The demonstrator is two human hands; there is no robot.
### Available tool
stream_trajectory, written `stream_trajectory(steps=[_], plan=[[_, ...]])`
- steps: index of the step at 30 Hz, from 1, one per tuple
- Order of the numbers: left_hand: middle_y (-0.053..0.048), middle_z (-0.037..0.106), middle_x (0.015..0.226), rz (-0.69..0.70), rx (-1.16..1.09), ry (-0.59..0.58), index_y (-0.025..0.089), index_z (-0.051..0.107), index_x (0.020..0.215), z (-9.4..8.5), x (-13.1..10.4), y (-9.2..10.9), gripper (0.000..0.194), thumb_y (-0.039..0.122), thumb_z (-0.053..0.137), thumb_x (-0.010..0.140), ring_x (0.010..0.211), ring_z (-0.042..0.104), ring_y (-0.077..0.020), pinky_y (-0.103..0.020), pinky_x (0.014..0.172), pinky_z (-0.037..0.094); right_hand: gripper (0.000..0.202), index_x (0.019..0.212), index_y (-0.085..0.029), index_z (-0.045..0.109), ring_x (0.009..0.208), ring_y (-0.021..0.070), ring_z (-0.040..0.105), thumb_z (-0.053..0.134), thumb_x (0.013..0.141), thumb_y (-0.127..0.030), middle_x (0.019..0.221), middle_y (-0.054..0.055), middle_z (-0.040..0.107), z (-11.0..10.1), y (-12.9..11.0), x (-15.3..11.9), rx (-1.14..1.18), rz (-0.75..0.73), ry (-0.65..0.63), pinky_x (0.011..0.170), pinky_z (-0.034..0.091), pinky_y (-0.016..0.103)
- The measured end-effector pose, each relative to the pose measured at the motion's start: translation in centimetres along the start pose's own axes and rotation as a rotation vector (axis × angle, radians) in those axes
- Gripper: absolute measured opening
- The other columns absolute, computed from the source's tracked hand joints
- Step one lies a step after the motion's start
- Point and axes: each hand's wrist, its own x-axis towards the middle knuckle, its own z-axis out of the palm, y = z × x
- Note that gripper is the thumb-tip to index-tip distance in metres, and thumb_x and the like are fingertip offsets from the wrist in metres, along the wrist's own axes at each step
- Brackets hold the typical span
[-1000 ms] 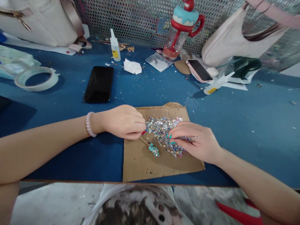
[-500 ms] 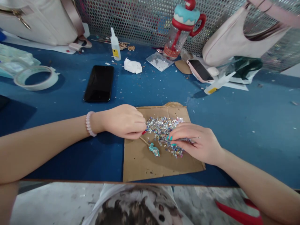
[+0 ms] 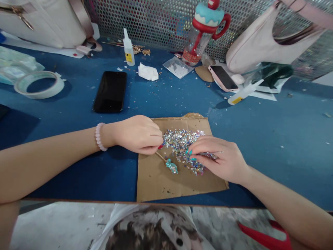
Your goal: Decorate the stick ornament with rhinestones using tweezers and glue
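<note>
My left hand is closed on a thin stick whose far end bears a clump of turquoise and silver stones. That clump hangs low over or rests on the cardboard sheet; which one is unclear. A pile of glittery gems lies between the hands on the cardboard. My right hand pinches a slim metal tool, its tip over the gems and partly hidden by the fingers.
Behind the cardboard lie a black phone, a glue bottle and white crumpled paper. A tape roll is at left. A second glue bottle, pink phone and cup are at back right.
</note>
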Motion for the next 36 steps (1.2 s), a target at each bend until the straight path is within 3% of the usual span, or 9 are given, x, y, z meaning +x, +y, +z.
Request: stream_trajectory(steps=[36], plan=[[0.001,0.055,0.059,-0.003,-0.010,-0.014,0.020,0.051,0.064,0.05,0.01,-0.10,0.030,0.019,0.038,0.092,0.053,0.047,-0.0129,-0.030,0.052,0.033,0.008,0.084,-0.020,0.063,0.075,0.0148,0.069,0.059,0.091,-0.019,0.076,0.001,0.072,0.11,-0.07,0.01,-0.013,0.018,-0.004,0.074,0.058,0.030]])
